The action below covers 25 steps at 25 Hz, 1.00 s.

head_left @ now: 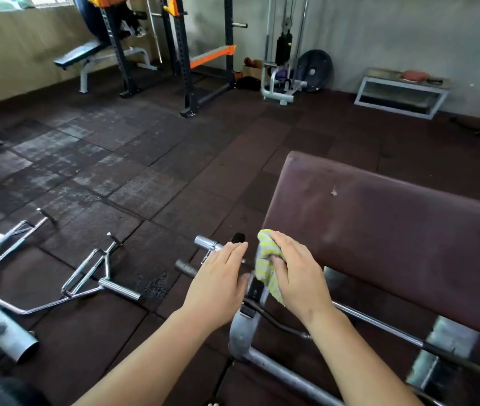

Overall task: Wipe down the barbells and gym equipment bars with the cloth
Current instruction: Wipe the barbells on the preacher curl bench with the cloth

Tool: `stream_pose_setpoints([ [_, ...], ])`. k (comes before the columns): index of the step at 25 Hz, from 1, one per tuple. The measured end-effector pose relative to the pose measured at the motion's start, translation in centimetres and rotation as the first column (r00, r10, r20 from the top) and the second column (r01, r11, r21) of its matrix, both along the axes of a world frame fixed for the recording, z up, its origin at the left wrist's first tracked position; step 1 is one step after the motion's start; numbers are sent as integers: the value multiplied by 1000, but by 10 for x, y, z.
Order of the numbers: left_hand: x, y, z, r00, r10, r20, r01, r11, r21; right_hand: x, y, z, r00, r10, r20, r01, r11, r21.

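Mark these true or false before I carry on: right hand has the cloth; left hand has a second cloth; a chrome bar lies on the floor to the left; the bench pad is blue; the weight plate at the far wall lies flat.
1. The right hand holds the cloth. True.
2. The left hand holds a second cloth. False: it holds nothing, and its fingers lie straight over the end of the barbell.
3. A chrome bar lies on the floor to the left. True.
4. The pad is blue. False: it is dark maroon.
5. The weight plate lies flat. False: it stands on edge at the wall.
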State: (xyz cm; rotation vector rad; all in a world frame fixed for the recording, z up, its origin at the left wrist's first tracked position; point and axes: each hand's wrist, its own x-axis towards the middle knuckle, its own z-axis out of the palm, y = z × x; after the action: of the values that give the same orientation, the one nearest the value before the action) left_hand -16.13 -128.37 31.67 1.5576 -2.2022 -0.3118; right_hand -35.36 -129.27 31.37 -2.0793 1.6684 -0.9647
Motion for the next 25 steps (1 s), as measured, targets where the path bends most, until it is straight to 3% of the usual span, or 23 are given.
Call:
stream_pose_setpoints([
  [8, 73, -47, -19, 997, 65, -31, -63, 997, 52, 61, -43, -13, 999, 23, -38, -20, 997, 79],
  [18, 135, -175, -60, 992, -120, -33, 124, 979, 165, 136, -143, -53, 994, -67, -89, 88, 963, 254],
  [25, 143, -217, -86, 991, -135, -16, 135, 954, 269, 131, -171, -90, 987, -133, -92, 158, 914, 374],
])
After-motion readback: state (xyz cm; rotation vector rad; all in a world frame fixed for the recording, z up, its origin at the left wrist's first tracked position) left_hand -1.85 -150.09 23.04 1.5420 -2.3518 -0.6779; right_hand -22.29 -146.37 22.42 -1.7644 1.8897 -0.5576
